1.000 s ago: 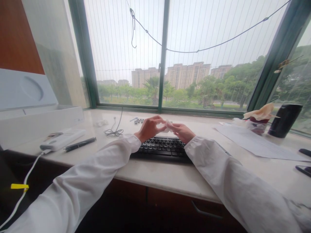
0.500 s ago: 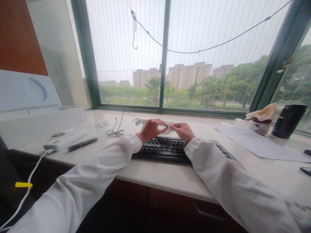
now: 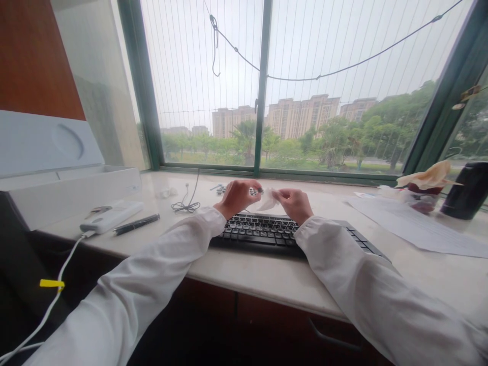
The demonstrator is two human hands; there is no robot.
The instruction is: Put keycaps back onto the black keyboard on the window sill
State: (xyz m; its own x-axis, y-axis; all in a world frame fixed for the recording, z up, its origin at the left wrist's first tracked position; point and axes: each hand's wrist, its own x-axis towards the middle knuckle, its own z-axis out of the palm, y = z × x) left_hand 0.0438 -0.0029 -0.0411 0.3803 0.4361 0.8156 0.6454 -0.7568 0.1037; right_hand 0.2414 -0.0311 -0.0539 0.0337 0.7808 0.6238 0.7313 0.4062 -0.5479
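Note:
My left hand (image 3: 237, 197) is raised over the back left part of a black keyboard (image 3: 259, 231), pinching a small dark keycap (image 3: 260, 191) between thumb and fingertips. A thin white tissue (image 3: 270, 200) hangs from the closed fingers of my right hand (image 3: 296, 203), just right of the keycap. Both hands are above the keyboard's rear edge. Behind my left hand, several small keycaps (image 3: 221, 189) lie on the white desk, partly hidden by the hand.
At the left are an open white box (image 3: 87, 190), a white power bank (image 3: 110, 216) with a cable, and a black pen (image 3: 136, 224). A coiled cable (image 3: 185, 206) lies behind. Papers (image 3: 412, 223) and a dark cylinder (image 3: 465, 190) stand right.
My hands have moved slightly apart, and the tissue now hangs from my right hand, away from the keycap. The view has shifted a little to the left.

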